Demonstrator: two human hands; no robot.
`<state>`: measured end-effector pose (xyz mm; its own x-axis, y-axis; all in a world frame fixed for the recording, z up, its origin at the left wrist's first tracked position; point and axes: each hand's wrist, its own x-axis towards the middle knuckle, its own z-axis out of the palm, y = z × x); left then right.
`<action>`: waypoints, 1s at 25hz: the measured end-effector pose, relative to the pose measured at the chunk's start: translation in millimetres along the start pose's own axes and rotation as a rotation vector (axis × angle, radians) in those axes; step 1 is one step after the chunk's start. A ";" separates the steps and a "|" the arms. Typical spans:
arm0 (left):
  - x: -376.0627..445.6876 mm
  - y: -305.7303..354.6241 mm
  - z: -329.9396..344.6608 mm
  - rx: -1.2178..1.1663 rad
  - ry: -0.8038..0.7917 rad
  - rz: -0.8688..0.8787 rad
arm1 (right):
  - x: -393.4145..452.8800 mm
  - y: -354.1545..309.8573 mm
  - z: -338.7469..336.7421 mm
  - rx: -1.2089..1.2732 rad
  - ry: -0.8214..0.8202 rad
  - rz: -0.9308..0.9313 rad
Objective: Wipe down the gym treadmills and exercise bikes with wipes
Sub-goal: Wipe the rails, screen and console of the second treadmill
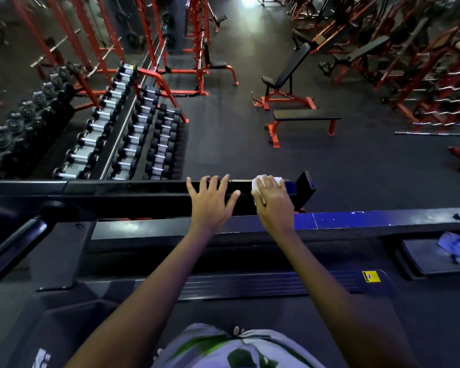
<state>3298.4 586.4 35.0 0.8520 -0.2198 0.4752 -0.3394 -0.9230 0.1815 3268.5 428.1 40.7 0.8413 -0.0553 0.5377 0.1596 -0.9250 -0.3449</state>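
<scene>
I stand on a treadmill whose black front rail (133,189) runs across the view. My left hand (210,200) rests flat on the rail with fingers spread. My right hand (272,199) presses a white wipe (256,183) onto the rail just to the right, fingers laid over it. The wipe shows above and left of the fingers. The treadmill's ribbed motor cover (250,285) lies below my arms.
A blue cloth (456,247) lies on a step platform at the right. Beyond the rail are dumbbell racks (144,134), red squat racks (181,49), a flat bench (306,116) and an incline bench (290,73) on black floor.
</scene>
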 end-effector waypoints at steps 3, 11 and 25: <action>-0.2 0.7 0.1 0.036 0.001 0.000 | -17.9 33.2 -11.1 -0.037 0.004 -0.158; -0.8 3.6 -1.0 0.003 -0.019 -0.024 | -1.8 31.8 -15.8 0.092 -0.034 0.111; -2.8 -0.2 -6.7 -0.046 -0.107 -0.005 | -18.6 47.2 -33.9 -0.007 -0.063 -0.042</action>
<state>3293.4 589.3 39.4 0.8908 -0.2496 0.3798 -0.3505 -0.9093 0.2244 3242.8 372.8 40.5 0.8648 0.0074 0.5021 0.1924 -0.9285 -0.3177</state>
